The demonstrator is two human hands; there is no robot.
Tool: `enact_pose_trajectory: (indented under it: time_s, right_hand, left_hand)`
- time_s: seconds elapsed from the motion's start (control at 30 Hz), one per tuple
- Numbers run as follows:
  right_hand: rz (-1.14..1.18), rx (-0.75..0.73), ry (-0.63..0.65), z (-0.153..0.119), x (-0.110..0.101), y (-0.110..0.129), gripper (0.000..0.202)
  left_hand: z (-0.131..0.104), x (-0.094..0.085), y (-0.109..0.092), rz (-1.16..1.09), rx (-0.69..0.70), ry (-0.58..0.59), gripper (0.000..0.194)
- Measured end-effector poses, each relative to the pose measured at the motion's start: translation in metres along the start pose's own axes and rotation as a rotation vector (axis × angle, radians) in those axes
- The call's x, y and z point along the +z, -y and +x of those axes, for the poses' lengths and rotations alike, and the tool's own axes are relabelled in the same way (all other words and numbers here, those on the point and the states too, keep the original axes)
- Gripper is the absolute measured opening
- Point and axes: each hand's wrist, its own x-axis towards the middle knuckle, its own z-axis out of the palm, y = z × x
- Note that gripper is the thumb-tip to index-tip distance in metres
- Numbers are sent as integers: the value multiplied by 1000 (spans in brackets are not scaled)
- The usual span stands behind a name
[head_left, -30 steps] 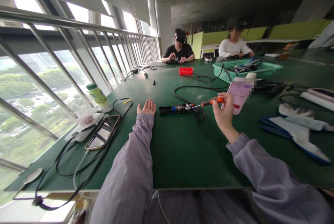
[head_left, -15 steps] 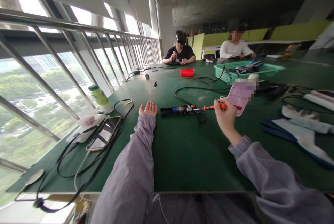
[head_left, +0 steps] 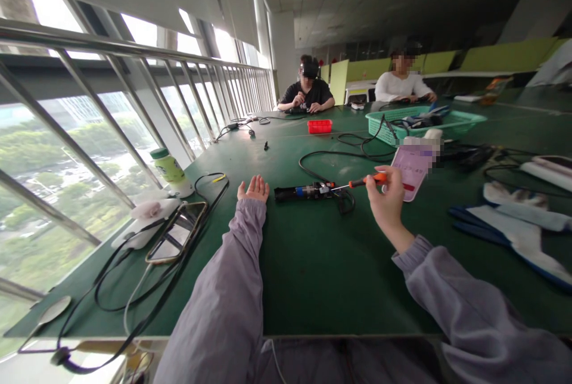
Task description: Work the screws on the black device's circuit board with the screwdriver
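Observation:
My left hand [head_left: 254, 188] lies open on the green table, palm up and fingers slightly curled, just left of a black cylindrical device [head_left: 300, 192]. That device has a blue band, metal parts and a black cable at its right end. Between the fingers of my right hand [head_left: 388, 199] is a screwdriver [head_left: 369, 180] with an orange and black handle. Its thin shaft points left, and the tip meets or nearly meets the device's right end; exact contact is too small to tell. A pink phone [head_left: 413, 169] stands tilted behind my right hand.
On the left are a green-capped bottle [head_left: 170, 172], a phone [head_left: 176, 234] and looped cables. A red basket [head_left: 320, 127] and a green basket [head_left: 465, 124] stand farther back. Gloves [head_left: 513, 223] lie at right. Two people [head_left: 308, 89] sit across the table.
The fingers of my right hand have shifted and opened slightly around the screwdriver handle. My left hand and the black device stay in place.

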Motion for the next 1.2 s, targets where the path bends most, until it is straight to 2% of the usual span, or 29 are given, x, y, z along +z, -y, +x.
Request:
enact_pose_trajectory:
  time_s: [0.07, 0.17, 0.27, 0.4, 0.53, 0.6, 0.67, 0.73, 0.8, 0.9, 1.03, 1.1, 1.2]
  right_hand:
    - [3, -8, -8, 0, 1, 1, 23]
    - [-13, -1, -6, -1, 1, 1, 10]
    - [-15, 1, -5, -1, 0, 1, 9]
    - [-4, -7, -10, -1, 1, 2, 24]
    - [-20, 17, 16, -2, 0, 1, 9]
    - [-17, 14, 20, -1, 1, 1, 9]
    - [-4, -2, 13, -1, 1, 2, 19]
    - [2, -13, 10, -1, 1, 3, 25]
    - [-2, -7, 29, -1, 0, 4, 17]
    - [-10, 3, 58, -2, 0, 6, 8]
    - [4, -20, 25, -1, 1, 6, 25]
    - [7, -18, 23, -1, 1, 5, 24]
    - [-5, 4, 49, -2, 1, 5, 11]
  left_hand:
    - [0, 0, 0, 5, 1, -1, 34]
    - [0, 0, 0, 17, 6, 0, 34]
    - [0, 0, 0, 43, 16, 3, 34]
    - [0, -1, -1, 118, 44, 11, 34]
    - [0, 3, -1, 273, 100, 23, 36]
    - [1, 8, 3, 399, 135, 32, 33]
    - [0, 13, 12, 559, 174, 57, 25]
    - [-2, 16, 23, 733, 225, 106, 12]
    - [-8, 18, 35, 889, 292, 166, 6]
    - [-21, 19, 50, 1052, 371, 255, 16]
    - [-33, 21, 62, 1402, 588, 487, 18]
    - [-33, 21, 66, 1575, 682, 591, 26]
    - [-27, 18, 70, 1676, 682, 626, 30]
